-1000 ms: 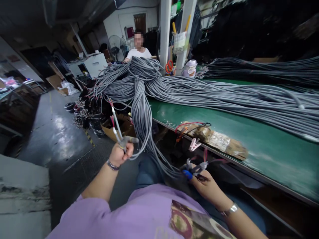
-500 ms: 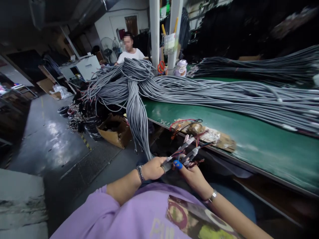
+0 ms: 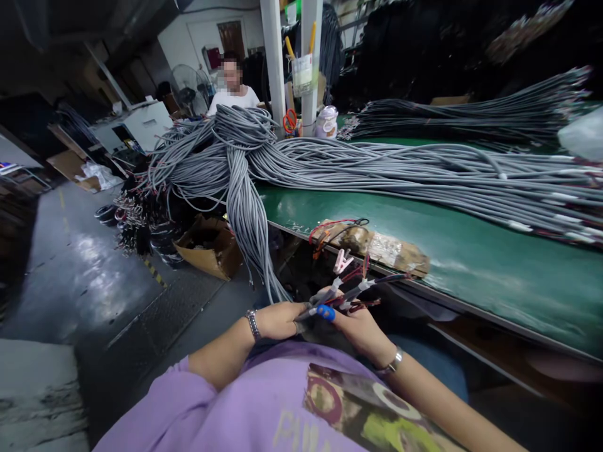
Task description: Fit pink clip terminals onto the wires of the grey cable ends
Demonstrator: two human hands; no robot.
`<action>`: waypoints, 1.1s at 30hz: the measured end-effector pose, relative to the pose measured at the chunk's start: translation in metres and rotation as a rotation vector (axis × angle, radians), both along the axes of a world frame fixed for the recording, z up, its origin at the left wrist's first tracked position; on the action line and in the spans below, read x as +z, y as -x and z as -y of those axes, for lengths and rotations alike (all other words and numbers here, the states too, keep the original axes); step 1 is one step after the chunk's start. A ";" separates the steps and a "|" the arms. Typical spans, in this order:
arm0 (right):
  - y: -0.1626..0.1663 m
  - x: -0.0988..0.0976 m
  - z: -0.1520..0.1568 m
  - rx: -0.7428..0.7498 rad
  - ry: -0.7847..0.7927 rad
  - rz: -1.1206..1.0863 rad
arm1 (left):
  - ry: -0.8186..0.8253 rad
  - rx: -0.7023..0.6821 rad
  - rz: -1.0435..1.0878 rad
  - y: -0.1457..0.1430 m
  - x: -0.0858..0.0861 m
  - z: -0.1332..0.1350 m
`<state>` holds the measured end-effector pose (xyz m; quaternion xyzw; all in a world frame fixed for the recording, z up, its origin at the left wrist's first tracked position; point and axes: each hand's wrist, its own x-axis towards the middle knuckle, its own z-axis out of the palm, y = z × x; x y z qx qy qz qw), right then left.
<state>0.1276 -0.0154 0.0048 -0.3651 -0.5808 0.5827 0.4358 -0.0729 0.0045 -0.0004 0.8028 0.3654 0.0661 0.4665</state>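
Note:
My left hand is closed around several grey cables just behind their ends. Beside it, my right hand grips the same cables, its thumb in a blue cover. White wraps sit where the grey jackets stop, and red, brown and black wires fan out past them. A pink clip is just beyond the wires, by the table edge. From the table, a thick hanging bundle of grey cables runs down toward my left hand.
On the green table lie a taped wooden piece with wires and long grey cables. Black cables lie behind. A cardboard box stands on the floor at left. A person in white is behind the cable heap.
My hands have drawn closer together, the right thumb now pressing on the cables beside my left hand. The pink clip shows clear of the wires. The view has shifted slightly right.

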 end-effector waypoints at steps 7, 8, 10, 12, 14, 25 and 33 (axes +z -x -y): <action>-0.001 0.003 0.001 0.153 0.023 0.049 | 0.167 -0.198 0.206 0.010 0.001 -0.004; -0.001 0.001 0.001 0.135 0.027 0.052 | 0.203 -0.198 0.239 0.013 0.001 -0.004; -0.001 -0.003 0.000 0.102 0.041 0.051 | 0.292 -0.111 0.363 0.021 0.006 -0.006; -0.001 -0.006 -0.001 0.084 0.060 0.049 | 0.380 0.086 0.548 0.028 0.014 -0.009; 0.002 -0.009 -0.003 0.072 0.082 0.050 | 0.384 0.233 0.686 0.029 0.025 -0.013; 0.016 0.003 -0.011 0.048 0.108 0.150 | 0.177 0.253 0.610 -0.050 0.017 -0.011; 0.016 0.000 -0.007 0.086 0.247 0.010 | 0.415 0.581 0.777 -0.053 0.019 -0.008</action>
